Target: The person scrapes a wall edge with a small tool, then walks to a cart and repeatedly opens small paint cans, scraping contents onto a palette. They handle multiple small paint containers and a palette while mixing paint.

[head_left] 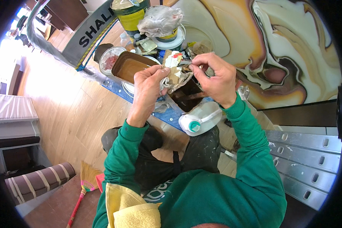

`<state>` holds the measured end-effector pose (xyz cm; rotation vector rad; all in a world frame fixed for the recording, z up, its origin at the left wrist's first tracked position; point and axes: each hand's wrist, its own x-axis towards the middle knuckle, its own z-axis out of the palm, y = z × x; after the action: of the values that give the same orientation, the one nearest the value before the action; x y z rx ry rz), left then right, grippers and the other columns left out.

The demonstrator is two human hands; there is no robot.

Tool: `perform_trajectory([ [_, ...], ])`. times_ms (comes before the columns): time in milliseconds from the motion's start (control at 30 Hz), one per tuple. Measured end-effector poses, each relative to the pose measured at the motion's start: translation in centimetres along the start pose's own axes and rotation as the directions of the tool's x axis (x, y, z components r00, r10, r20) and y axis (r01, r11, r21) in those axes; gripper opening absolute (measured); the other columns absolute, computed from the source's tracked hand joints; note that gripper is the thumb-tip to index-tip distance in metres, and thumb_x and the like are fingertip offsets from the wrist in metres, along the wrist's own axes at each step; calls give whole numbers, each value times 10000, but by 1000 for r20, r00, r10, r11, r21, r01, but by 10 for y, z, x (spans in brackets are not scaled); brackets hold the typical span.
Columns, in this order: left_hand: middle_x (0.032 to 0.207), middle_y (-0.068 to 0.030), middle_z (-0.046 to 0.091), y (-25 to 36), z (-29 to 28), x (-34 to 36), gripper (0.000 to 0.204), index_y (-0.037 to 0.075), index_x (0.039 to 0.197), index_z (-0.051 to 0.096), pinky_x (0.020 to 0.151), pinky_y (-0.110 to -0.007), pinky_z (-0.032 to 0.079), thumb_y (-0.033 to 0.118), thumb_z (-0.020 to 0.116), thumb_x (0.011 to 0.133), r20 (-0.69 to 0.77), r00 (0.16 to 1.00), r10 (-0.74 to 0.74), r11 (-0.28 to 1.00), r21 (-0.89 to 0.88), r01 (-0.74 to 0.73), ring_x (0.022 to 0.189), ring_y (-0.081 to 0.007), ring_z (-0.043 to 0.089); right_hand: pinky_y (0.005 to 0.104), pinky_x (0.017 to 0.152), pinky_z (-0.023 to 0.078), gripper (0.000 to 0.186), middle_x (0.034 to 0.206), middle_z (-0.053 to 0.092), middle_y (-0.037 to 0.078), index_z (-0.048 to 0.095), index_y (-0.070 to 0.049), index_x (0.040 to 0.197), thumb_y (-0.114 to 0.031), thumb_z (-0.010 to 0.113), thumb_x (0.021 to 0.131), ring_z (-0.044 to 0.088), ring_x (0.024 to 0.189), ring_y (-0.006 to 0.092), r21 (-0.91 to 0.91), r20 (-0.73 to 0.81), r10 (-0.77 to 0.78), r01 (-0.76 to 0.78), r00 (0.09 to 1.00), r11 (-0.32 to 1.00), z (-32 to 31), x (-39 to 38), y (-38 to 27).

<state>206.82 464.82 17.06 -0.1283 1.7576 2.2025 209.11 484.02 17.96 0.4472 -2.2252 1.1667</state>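
Observation:
My left hand [145,85] is closed around a piece of cardboard [174,77], thumb on top. White paste [171,60] and a small red streak lie on the cardboard's upper part. A crumpled whitish cloth [163,83] hangs by the left fingers. At the cardboard's right side, my right hand [216,78] pinches a small thin grey tool [185,63], which looks like a scraper blade; its tip is near the paste. Left of the cardboard rests an open brown tub [131,67]. Below my right hand stands a white jug [205,117] with a teal cap.
Behind my hands are a green-and-yellow bucket [130,17], a plastic-wrapped can [167,34] and a tub with reddish contents [109,60]. A glossy swirled panel [262,49] rises at right. A metal ladder [307,161] lies right; a broom [88,178] lies lower left.

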Motion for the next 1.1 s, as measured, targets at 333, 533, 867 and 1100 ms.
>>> perform_trajectory([
  [333, 718, -10, 613, -7, -11, 4, 160, -16, 903, 680, 456, -213, 396, 133, 643, 859, 46, 998, 48, 995, -84, -44, 570, -65, 516, 355, 710, 531, 196, 892, 652, 120, 609, -18, 879, 60, 694, 721, 650, 801, 285, -153, 13, -261, 260, 965, 953, -6, -6, -4],
  [533, 883, -57, 671, -11, -25, 12, 193, 45, 878, 708, 741, -317, 554, 70, 655, 694, 362, 567, 740, 278, 603, -748, 800, -195, 646, 415, 792, 538, 210, 972, 640, 133, 614, -23, 884, 66, 675, 704, 639, 929, 328, -233, 114, -550, 561, 827, 794, 5, 0, -7],
  [867, 695, -24, 596, 1, -21, 0, 119, 8, 823, 673, 396, -220, 334, 104, 615, 866, 39, 999, -2, 989, -146, 7, 512, -80, 499, 412, 737, 508, 202, 964, 615, 131, 578, -3, 866, 65, 668, 697, 631, 910, 327, -156, 202, -565, 596, 800, 788, 4, -13, 6],
  [1100, 731, -20, 616, -4, -20, 2, 120, 7, 828, 675, 404, -220, 351, 107, 619, 863, 42, 999, -4, 989, -147, 10, 548, -80, 506, 419, 747, 523, 249, 946, 622, 132, 580, -6, 876, 108, 664, 671, 636, 887, 335, -145, 53, -580, 581, 813, 801, 2, -13, 2],
])
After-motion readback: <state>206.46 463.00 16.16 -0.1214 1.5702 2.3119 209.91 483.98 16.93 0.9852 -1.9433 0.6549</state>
